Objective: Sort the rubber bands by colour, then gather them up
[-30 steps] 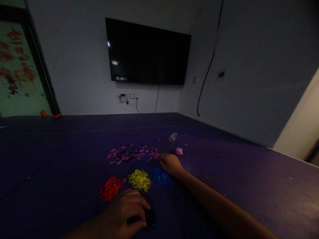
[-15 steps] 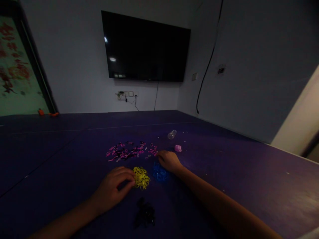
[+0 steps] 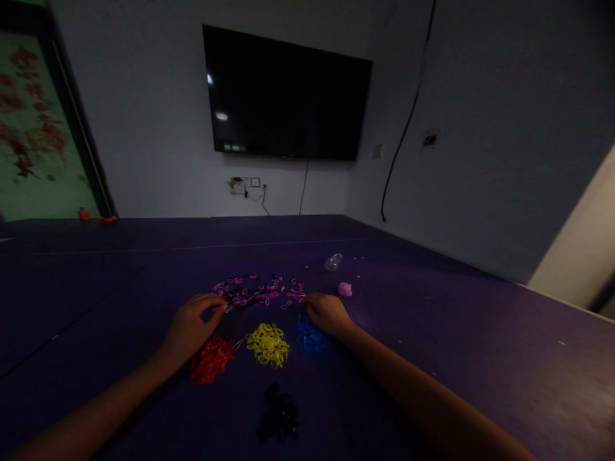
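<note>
Small rubber bands lie in heaps by colour. My left hand [image 3: 192, 323] reaches to the left edge of the scattered pink and black rubber bands [image 3: 245, 296], thumb and index fingertip pinched together there; whatever is between them is too small to make out. Below that wrist is a heap of red rubber bands [image 3: 211, 360]. Yellow rubber bands [image 3: 268, 346] lie between my arms. My right hand [image 3: 329, 312] rests over the far edge of the blue rubber bands [image 3: 310, 336], its fingers curled together beside a few pink bands, their tips partly hidden. Black rubber bands [image 3: 279, 413] sit nearest me.
Beyond my right hand lie a small pink object [image 3: 344, 289] and a clear plastic piece [image 3: 333, 262]. The purple surface [image 3: 432, 333] stretches to the wall, where a large television [image 3: 288, 96] hangs. Cables [image 3: 263, 198] dangle from sockets below it.
My left hand has moved from the yellow bands up and left to the pink and black ones, uncovering the red heap. My right hand has barely moved.
</note>
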The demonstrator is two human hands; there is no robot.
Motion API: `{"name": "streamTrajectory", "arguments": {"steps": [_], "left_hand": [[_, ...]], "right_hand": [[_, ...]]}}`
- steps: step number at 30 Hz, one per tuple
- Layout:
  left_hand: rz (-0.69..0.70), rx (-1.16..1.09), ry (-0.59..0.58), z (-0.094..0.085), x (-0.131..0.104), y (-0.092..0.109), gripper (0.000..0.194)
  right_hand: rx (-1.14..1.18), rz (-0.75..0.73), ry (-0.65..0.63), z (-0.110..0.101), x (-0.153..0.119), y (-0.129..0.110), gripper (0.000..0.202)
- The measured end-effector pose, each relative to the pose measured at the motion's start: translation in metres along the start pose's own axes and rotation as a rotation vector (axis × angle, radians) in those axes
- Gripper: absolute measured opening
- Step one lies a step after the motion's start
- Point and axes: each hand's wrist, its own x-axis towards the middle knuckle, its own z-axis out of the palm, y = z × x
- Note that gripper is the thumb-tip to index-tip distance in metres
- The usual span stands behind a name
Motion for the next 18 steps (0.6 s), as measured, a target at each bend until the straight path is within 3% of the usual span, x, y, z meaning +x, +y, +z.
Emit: {"name": "streamTrajectory", "arguments": {"steps": [6,14,18], "left_hand": [[0.062,0.027,-0.127,0.010,-0.005,-0.031,0.023],[0.243,0.031,-0.314,0.019,-0.007,-0.036,0.027],[0.227,0.005,-0.305,0.021,-0.008,-0.038,0.026]], "right_hand": [[0.011,-0.007,0.007,0.001,0.000,0.001,0.032],[0.008,-0.009,0.018,0.002,0.000,0.001,0.032],[-0.004,-0.018,0.019,0.001,-0.001,0.000,0.031]]}}
